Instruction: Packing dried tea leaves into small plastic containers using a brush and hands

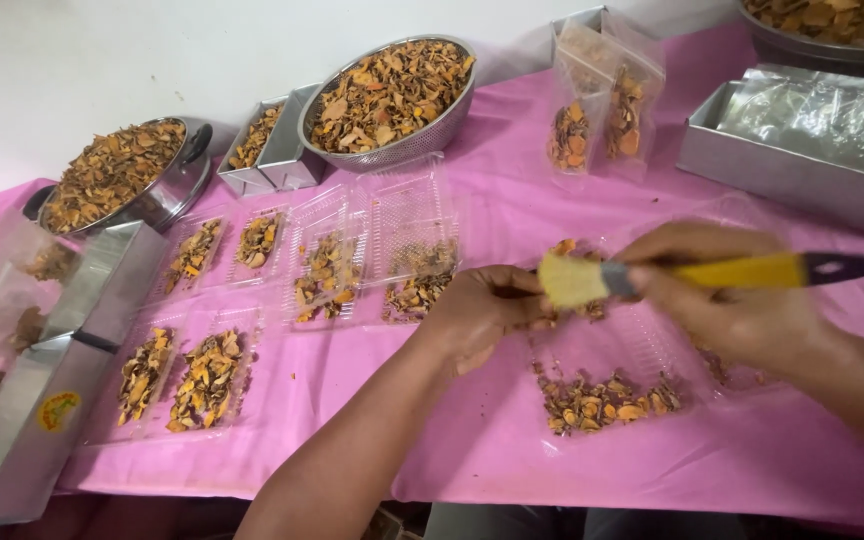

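A brush [652, 276] with pale bristles, a yellow handle and a dark tip lies crosswise in the right hand [727, 295], whose fingers are closed around the handle near the ferrule. The bristles sit just beside the left hand [482, 310], which is curled narrowly around some small dried pieces; what exactly it pinches is blurred. Both hands hover over an open clear plastic tray [642, 350] lying near the front edge of the worktop [492, 430], right of its middle. A band of dried orange-brown chips [602, 400] lies along the tray's near side.

To the left, toward the middle of the worktop, four more clear trays [327, 255] stand in a row, each partly filled with the same chips, and two further filled trays [182, 375] lie nearer the front left. A pink cloth covers the worktop. Along the back edge stand a metal colander [392, 95] heaped with chips, a small rectangular metal tin [262, 150] beside it, and a lidded-style pot [122, 175] also heaped. Two clear pouches [597, 115] with chips stand upright toward the back right, next to a metal box [782, 165] holding clear bags. A long metal box [42, 410] lies at the front left corner.
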